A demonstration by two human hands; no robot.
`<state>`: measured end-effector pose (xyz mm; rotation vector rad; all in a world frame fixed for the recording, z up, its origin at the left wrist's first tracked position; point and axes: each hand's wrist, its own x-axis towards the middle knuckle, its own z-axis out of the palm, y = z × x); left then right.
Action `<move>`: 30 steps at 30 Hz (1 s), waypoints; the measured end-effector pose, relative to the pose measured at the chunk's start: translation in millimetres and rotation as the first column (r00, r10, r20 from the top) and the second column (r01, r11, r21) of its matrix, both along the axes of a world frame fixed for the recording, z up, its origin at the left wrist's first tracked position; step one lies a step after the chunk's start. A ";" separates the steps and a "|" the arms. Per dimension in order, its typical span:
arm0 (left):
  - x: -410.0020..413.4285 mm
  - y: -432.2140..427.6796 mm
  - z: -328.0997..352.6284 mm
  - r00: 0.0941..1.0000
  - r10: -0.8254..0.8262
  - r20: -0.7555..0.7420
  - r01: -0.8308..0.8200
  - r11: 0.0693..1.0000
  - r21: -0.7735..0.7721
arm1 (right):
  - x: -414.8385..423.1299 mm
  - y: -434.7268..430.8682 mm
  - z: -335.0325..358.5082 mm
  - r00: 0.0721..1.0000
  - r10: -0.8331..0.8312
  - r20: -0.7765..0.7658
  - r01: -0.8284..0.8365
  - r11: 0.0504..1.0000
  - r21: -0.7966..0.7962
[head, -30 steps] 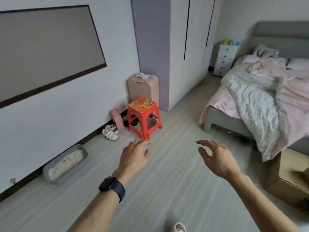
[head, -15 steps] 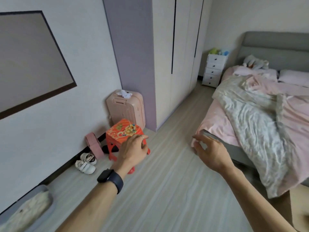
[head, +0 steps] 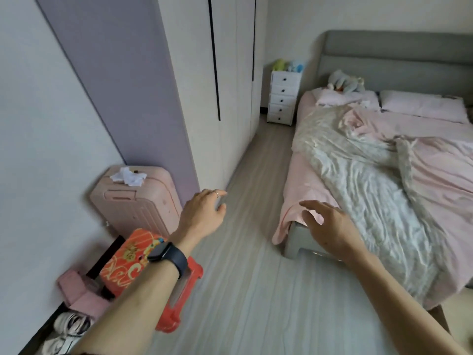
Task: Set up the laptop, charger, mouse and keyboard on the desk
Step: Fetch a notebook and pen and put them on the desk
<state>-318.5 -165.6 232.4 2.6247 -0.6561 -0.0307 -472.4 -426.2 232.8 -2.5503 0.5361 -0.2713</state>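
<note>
Both hands are held out in front of the person over the floor [head: 256, 290], apart from each other, and neither holds anything. At the centre of the frame the left hand [head: 202, 213] shows its back, with the fingers loosely bent forward; it wears a thin ring [head: 216, 193] on one finger and a dark watch [head: 169, 254] on the wrist. To the right of centre, the right hand [head: 330, 229] has its fingers spread and relaxed, in front of the near corner of the bed [head: 297, 239].

Where the laptop, charger, mouse and keyboard are, how they look and which way they point, I cannot tell from this view.

At the lower left a red stool [head: 122, 262] with a printed top stands under the left forearm. Behind it a pink suitcase [head: 138, 201] stands upright against the wall, and something white and crumpled [head: 128, 176], perhaps a tissue, lies on top of it. White shoes [head: 69, 326] are in the lower left corner, blurred. A tall pale wardrobe [head: 230, 85] fills the upper centre. On the right, the bed carries a pink sheet and a wrinkled grey-white blanket [head: 358, 180]. A small white chest of drawers [head: 282, 98] stands beside the bed's head, and soft toys [head: 345, 82] lie near a pillow [head: 422, 105].
</note>
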 end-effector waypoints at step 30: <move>676.3 -414.8 -37.2 0.976 -0.122 -0.178 0.121 0.993 -0.013 | 671.0 -369.5 -46.5 0.993 -0.099 -0.070 0.106 0.988 0.116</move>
